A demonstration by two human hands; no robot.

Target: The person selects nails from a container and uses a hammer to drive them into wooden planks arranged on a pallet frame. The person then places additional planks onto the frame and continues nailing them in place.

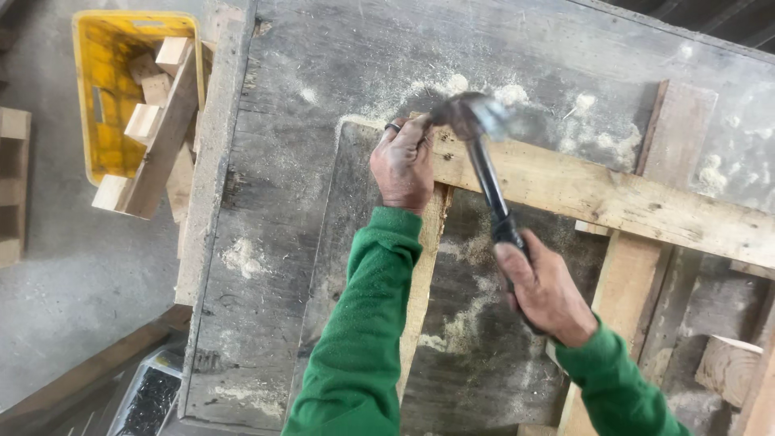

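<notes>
gripping one hammer (pixel 483 153), right hand (pixel 547 292); left hand (pixel 404 165) steadies one plank (pixel 597 190).

hammer (pixel 484 153) | black handle, blurred steel head | over plank (pixel 597 190) corner

Left of the left grip (pixel 401 165) the worktop (pixel 274 186) lies bare but for sawdust, open to its edge. Ahead of it, sawdust heaps and flat board. The long plank (pixel 613 198) bars the way to its right, and the hammer (pixel 480 145) crosses above that plank. Beyond the right grip (pixel 545 291) stand upright planks (pixel 638 274) and a wood block (pixel 726 367), crowding that side.
</notes>
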